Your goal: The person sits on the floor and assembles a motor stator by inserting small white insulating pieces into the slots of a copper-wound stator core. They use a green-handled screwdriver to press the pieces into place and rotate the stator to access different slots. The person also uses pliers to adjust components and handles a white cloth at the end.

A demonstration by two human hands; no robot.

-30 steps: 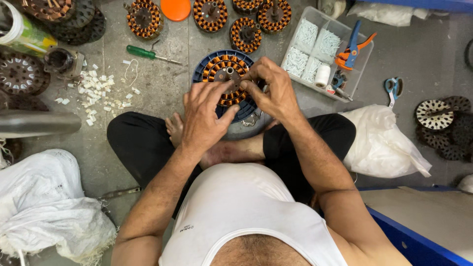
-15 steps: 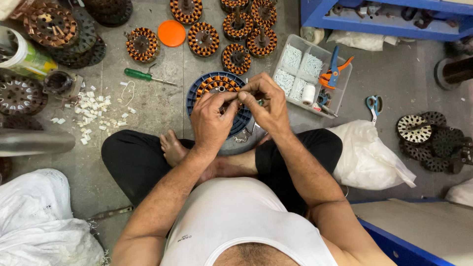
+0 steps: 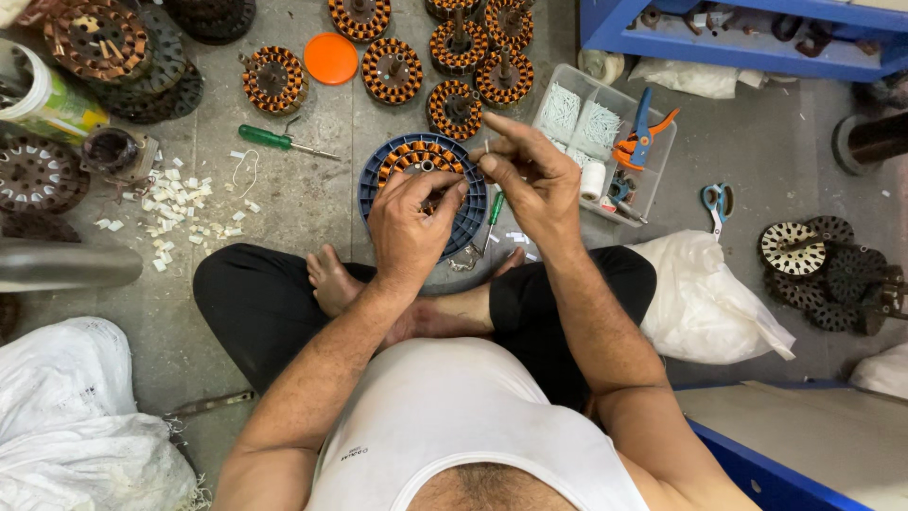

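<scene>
A: Where is the stator?
B: The stator [image 3: 423,161], a ring of copper coils, sits in a blue round tray [image 3: 373,194] on the concrete floor, just in front of the person's crossed legs.

A: What is the left hand doing?
B: The left hand [image 3: 409,227] lies over the near side of the tray, fingers curled down onto the coils. Whether they pinch anything cannot be told.

A: And the right hand?
B: The right hand [image 3: 530,180] is raised at the stator's right edge, thumb and forefinger pressed together on a small pale piece, too small to identify.

A: What lies around it?
B: A green screwdriver [image 3: 274,141] lies left of the tray, with white scraps [image 3: 175,213] scattered further left. More stators [image 3: 392,71] stand beyond the tray, beside an orange lid [image 3: 331,59]. A clear box [image 3: 653,161] to the right holds white sleeves and pliers [image 3: 643,132]. Scissors [image 3: 717,203] lie further right, above a white bag [image 3: 705,303].
</scene>
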